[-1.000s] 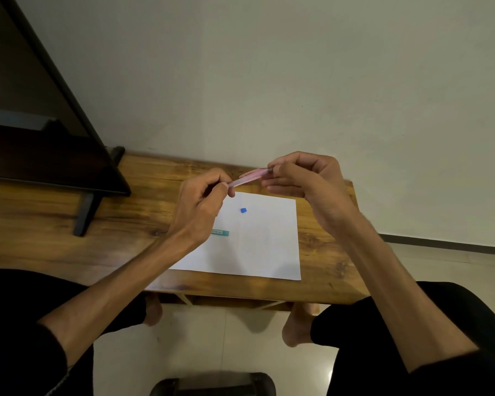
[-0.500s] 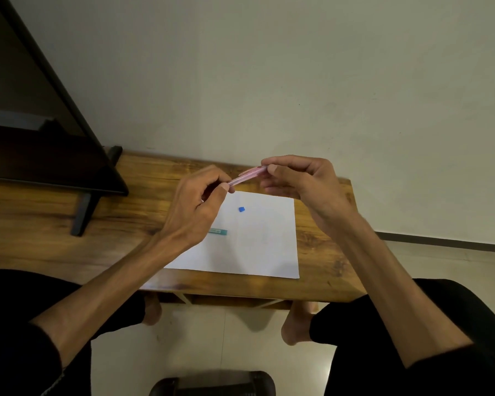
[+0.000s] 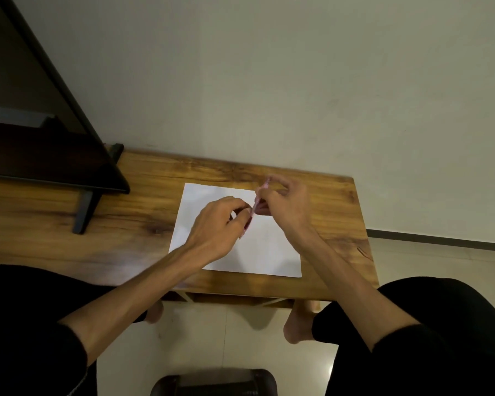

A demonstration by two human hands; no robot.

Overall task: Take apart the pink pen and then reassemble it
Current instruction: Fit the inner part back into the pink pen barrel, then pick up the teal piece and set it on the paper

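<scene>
Both hands hold the pink pen point(image 3: 255, 205) just above the white sheet of paper point(image 3: 266, 250) on the wooden table point(image 3: 132, 224). The pen stands steeply, its top end near the far edge of the paper and its lower end pointing toward me. My left hand point(image 3: 216, 227) pinches the lower part, and my right hand point(image 3: 283, 204) pinches the upper part. Most of the pen is hidden by fingers and blurred. The small blue piece and the teal piece seen before on the paper are hidden under my hands.
A dark flat screen point(image 3: 26, 130) on a black stand point(image 3: 85, 210) occupies the table's left side. A plain wall rises behind the table. My knees in black trousers frame the table's near edge, and a dark object point(image 3: 215, 381) sits on the floor below.
Both hands have come down toward the paper, and the pen has swung from nearly level to steep. The camera view has tilted downward.
</scene>
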